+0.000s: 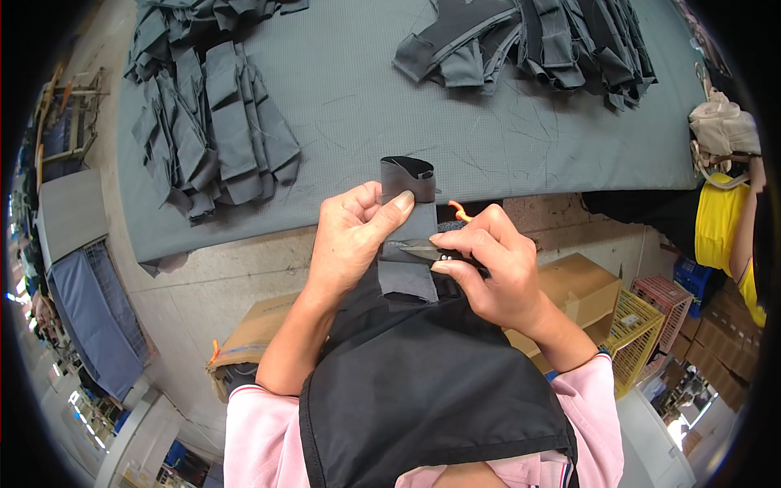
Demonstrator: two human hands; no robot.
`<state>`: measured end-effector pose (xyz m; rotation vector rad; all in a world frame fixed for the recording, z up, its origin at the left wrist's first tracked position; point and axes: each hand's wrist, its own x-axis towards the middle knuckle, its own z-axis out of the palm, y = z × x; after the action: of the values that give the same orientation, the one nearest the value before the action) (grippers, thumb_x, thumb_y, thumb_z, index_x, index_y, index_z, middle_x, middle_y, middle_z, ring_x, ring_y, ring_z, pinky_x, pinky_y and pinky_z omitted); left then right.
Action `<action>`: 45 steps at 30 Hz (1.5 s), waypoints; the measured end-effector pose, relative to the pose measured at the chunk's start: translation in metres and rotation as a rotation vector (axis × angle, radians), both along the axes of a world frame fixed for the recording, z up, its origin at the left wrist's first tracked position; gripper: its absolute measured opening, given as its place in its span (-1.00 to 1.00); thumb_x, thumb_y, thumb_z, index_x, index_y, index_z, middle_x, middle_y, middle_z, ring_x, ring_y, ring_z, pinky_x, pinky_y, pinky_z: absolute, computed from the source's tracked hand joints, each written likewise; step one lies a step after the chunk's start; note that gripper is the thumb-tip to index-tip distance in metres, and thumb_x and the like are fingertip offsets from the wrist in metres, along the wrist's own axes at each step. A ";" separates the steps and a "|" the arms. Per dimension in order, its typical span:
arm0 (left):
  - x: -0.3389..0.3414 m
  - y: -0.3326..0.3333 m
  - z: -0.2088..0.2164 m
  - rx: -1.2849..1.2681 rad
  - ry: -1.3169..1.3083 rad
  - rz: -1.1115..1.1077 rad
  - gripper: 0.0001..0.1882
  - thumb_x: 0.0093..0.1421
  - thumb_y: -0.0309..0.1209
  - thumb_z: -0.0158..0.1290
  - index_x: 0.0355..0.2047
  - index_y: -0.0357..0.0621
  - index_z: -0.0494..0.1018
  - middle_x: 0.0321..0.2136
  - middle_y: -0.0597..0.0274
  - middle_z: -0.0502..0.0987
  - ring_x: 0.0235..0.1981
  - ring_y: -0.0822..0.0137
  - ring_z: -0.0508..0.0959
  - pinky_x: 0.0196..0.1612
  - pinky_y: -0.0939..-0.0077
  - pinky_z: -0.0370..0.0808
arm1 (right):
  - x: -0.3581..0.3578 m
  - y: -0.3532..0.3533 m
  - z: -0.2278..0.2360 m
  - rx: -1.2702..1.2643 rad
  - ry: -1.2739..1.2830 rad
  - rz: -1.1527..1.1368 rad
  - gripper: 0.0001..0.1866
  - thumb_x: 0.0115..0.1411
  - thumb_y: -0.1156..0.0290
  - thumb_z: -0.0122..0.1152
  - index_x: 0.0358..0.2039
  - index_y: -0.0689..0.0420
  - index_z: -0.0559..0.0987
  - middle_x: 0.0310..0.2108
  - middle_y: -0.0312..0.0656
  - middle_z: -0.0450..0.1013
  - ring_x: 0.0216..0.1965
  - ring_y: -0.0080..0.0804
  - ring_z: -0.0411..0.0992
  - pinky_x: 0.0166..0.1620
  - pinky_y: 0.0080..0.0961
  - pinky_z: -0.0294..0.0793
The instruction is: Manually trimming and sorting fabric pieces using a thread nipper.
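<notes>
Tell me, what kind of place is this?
Most likely a garment workshop. Stacks of cut grey fabric pieces lie on a big grey table, and the person's hands trim a fabric strip with small snips.

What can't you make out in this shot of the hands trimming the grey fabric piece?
Head view only:
- Thread snips: only the blade tips show; the right hand hides the rest.
- Grey fabric piece: its left edge is under the left hand.
- Thread being cut: too small to see.
- Cardboard box: partly behind the forearm.
</notes>
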<state>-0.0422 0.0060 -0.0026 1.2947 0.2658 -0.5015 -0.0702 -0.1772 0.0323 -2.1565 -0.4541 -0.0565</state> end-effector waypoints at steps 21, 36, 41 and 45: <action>0.001 -0.002 0.003 -0.009 -0.009 0.042 -0.83 0.18 -0.37 0.10 -0.35 -0.26 0.48 -0.58 0.53 0.40 -0.61 0.76 0.20 -0.60 0.79 0.07 | -0.003 0.002 0.001 0.223 0.110 -0.157 -0.72 -0.12 0.60 0.34 -0.31 0.20 0.56 -0.50 -0.20 0.32 -0.49 -0.48 0.30 -0.45 -0.57 0.35; 0.009 -0.007 0.003 -0.009 0.007 -0.018 -0.84 0.19 -0.38 0.08 -0.41 -0.25 0.48 -0.61 0.53 0.41 -0.60 0.75 0.23 -0.58 0.78 0.12 | 0.008 0.012 -0.010 0.109 0.102 0.052 -0.73 -0.26 0.70 0.24 -0.47 0.13 0.53 -0.55 -0.27 0.22 -0.57 -0.45 0.26 -0.53 -0.52 0.24; 0.009 -0.007 0.000 -0.023 0.056 0.008 -0.85 0.18 -0.38 0.09 -0.42 -0.22 0.49 -0.63 0.58 0.35 -0.63 0.77 0.15 -0.60 0.77 0.04 | 0.001 -0.006 -0.002 0.540 0.446 -0.139 -0.87 0.09 0.51 0.22 -0.52 0.16 0.44 -0.50 -0.38 0.20 -0.50 -0.65 0.12 -0.41 -0.72 0.11; 0.010 -0.008 -0.002 0.007 0.025 -0.022 -0.84 0.18 -0.38 0.09 -0.41 -0.24 0.48 -0.62 0.56 0.38 -0.61 0.76 0.19 -0.59 0.77 0.08 | 0.003 -0.005 0.000 0.430 0.244 -0.095 -0.89 -0.03 0.65 0.21 -0.48 0.16 0.51 -0.54 -0.33 0.24 -0.53 -0.57 0.17 -0.45 -0.64 0.19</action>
<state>-0.0323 -0.0019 -0.0048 1.2996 0.2746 -0.5368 -0.0670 -0.1823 0.0322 -1.7320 -0.1764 0.0524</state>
